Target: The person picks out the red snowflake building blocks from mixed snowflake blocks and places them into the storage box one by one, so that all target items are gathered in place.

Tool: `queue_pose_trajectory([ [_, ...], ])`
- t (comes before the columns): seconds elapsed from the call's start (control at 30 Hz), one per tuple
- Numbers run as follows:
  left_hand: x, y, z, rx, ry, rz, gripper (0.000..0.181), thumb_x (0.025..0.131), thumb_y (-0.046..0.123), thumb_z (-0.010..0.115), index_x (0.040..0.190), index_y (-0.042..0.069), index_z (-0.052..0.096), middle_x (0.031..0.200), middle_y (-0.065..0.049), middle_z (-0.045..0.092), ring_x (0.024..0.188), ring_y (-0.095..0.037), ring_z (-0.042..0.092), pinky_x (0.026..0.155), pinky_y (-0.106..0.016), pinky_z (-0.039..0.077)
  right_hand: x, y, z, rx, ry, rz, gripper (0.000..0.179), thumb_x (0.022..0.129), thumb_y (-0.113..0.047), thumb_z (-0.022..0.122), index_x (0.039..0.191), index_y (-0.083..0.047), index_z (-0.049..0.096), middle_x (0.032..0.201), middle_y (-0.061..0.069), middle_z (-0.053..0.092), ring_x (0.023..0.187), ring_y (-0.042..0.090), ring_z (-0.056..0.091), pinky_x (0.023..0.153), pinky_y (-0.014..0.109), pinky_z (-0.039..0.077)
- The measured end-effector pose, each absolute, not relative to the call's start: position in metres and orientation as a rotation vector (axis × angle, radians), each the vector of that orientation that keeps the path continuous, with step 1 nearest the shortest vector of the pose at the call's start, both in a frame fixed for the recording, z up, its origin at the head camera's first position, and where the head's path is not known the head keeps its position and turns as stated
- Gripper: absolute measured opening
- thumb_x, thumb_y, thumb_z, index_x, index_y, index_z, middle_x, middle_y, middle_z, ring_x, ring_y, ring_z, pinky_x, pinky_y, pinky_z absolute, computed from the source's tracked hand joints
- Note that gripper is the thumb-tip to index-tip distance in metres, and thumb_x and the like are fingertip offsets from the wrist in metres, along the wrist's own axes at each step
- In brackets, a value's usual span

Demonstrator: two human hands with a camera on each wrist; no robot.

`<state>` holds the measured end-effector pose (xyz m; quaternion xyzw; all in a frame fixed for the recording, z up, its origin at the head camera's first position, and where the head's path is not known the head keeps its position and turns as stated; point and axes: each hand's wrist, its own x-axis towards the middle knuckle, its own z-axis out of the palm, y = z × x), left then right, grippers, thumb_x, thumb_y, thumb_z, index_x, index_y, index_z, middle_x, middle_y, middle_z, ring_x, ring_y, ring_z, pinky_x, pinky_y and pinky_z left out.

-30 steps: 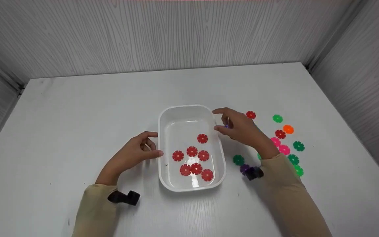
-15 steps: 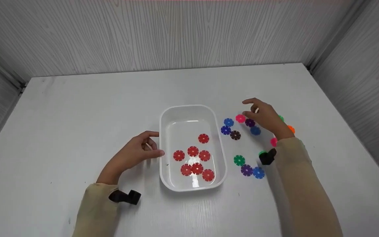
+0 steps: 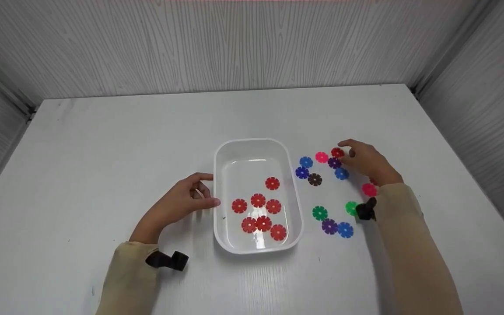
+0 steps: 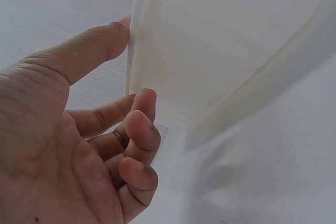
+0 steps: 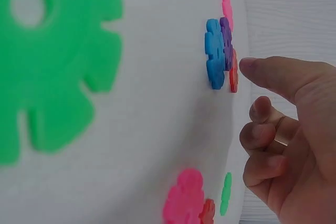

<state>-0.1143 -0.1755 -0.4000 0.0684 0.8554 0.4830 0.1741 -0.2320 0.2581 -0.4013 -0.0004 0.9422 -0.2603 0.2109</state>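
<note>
A: What's seen nearest, at btm. of frame?
B: Two tan sleeves (image 3: 134,280), lower left & lower right, w/ a black wrist mount (image 3: 160,260) worn on each.
A: And the white tray (image 3: 258,251)?
B: It's seen just below ctr. of frame, flat on the worktop (image 3: 103,175). Seven red discs (image 3: 255,202) are held in it, mostly in its lower half.
A: How's the left hand (image 3: 177,203) set?
B: Left of ctr.; the tray's left rim is pinched betw. thumb & index, w/ the other fingers curled.
A: Lower right of ctr.?
B: A dk. purple disc (image 3: 327,228), flanked by a blue disc (image 3: 343,231); a dk. green disc (image 3: 317,215) is seen just up-left. Up-right, a bright green disc (image 3: 349,206) is partly hidden by the right mount.
A: Farther up?
B: A brown disc (image 3: 312,180) & a dk. blue disc (image 3: 299,173), near the tray's right rim.
A: And the right hand (image 3: 368,164)?
B: Held right of ctr., thumb & index apart. A loose red disc (image 3: 335,154) is framed by their tips; whether it's touched can't be told. A pink disc (image 3: 319,158) is seen just left.
A: Farthest?
B: The top of frame is filled by a wood-grain panel (image 3: 234,48).
</note>
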Motion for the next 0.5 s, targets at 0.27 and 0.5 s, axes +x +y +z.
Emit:
queue_pose_trajectory([
  [0.27,-0.1130,-0.1752,-0.4015,0.209,2.429,1.369,0.064,0.082,0.032,0.076,0.135,0.008,0.049,0.096,-0.006,0.060,0.077,-0.018,0.052,0.068,-0.029,0.044,-0.2324,0.2594,-0.4036,0.017,2.632,-0.625,0.052,0.099,-0.032,0.052,0.148,-0.024,0.034,0.144,0.022,0.040,0.129,0.044,0.043,0.097,0.062,0.042],
  [0.5,-0.1101,-0.1758,-0.4005,0.186,2.436,1.353,0.065,0.082,0.033,0.075,0.135,0.007,0.048,0.097,-0.006,0.059,0.078,-0.018,0.052,0.070,-0.029,0.044,-0.2314,0.2596,-0.4025,0.030,2.604,-0.599,0.051,0.099,-0.033,0.053,0.146,-0.025,0.036,0.144,0.022,0.039,0.129,0.045,0.042,0.094,0.064,0.043],
])
